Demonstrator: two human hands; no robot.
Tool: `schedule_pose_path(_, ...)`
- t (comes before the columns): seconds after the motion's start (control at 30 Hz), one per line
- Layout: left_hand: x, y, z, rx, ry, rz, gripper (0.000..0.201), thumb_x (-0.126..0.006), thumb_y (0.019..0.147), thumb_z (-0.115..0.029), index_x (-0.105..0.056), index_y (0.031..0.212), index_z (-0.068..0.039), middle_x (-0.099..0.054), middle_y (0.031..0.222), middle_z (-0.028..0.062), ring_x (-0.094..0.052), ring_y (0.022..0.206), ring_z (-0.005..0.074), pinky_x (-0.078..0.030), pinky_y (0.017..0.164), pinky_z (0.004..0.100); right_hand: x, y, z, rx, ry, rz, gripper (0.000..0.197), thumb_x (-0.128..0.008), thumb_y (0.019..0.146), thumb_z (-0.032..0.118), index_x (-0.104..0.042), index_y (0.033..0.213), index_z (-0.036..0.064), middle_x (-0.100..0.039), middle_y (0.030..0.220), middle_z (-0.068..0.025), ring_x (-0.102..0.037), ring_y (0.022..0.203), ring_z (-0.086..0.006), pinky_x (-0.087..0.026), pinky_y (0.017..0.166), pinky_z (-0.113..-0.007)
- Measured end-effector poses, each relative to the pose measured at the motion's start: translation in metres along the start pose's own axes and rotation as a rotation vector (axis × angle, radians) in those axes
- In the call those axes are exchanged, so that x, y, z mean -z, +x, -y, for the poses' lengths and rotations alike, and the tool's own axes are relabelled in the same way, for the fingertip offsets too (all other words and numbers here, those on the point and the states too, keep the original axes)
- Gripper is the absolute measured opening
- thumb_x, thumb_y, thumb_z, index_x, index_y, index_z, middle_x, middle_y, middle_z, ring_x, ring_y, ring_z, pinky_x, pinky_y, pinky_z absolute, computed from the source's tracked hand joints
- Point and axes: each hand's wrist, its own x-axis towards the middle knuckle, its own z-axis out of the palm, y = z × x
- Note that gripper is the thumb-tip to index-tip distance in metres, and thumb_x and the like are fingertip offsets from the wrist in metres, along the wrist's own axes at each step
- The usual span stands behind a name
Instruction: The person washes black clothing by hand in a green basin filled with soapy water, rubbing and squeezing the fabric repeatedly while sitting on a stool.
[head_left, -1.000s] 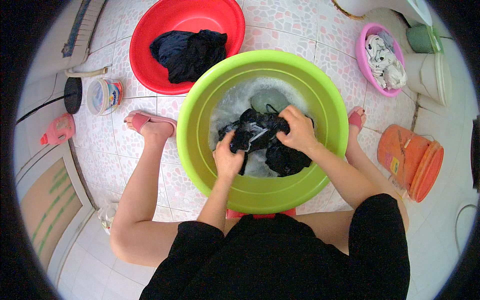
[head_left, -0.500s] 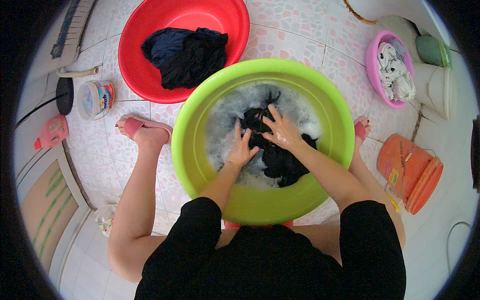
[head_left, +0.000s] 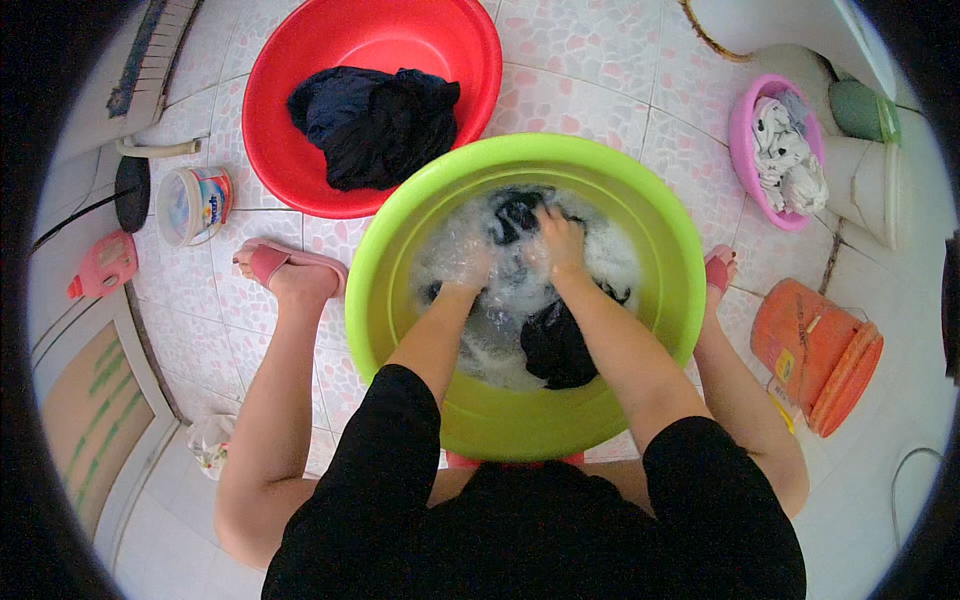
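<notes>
Your arms are both down in the green basin (head_left: 525, 146), in sudsy water (head_left: 438, 238). Left grip (head_left: 470, 264): mostly under foam, left of centre; can't tell how far it's curled or if it has hold of anything. Right grip (head_left: 562, 242): at the surface, fingers pointing away from you, touching black cloth (head_left: 517, 215); can't tell if it's closed on it. Cloth sits in the basin, part submerged, with another dark bulge nearer you, beside your right forearm. Red basin (head_left: 390, 45) beyond, to the left, dark clothes (head_left: 385, 130) inside. Orange bucket (head_left: 798, 345) near your right leg.
</notes>
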Motion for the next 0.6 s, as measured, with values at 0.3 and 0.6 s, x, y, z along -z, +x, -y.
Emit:
schedule_pose_path(0.3, 0.0, -0.022, 0.006, 0.603, -0.943, -0.149, 0.055, -0.036, 0.081, -0.032, -0.038, 0.124, 0.002, -0.046, 0.118, 0.0255, -0.043, 0.109, 0.0391, -0.03, 0.095, 0.0399, 0.043, -0.049, 0.02, -0.417, 1.029, -0.064, 0.049, -0.049, 0.08, 0.023, -0.044, 0.123, 0.0021, -0.022, 0.139, -0.0175, -0.021, 0.128, -0.0344, -0.022, 0.104, -0.04)
schedule_pose_path(0.6, 0.106, -0.112, 0.0, 0.298, -1.108, -0.014, 0.048, -0.035, 0.08, -0.023, -0.038, 0.125, -0.006, -0.052, 0.107, 0.0162, -0.053, 0.093, 0.0275, -0.046, 0.077, 0.0407, 0.138, -0.129, 0.011, -0.41, 1.435, -0.058, 0.054, -0.046, 0.079, 0.012, -0.03, 0.131, 0.0065, -0.045, 0.118, -0.013, -0.05, 0.099, -0.0253, -0.05, 0.08, -0.042)
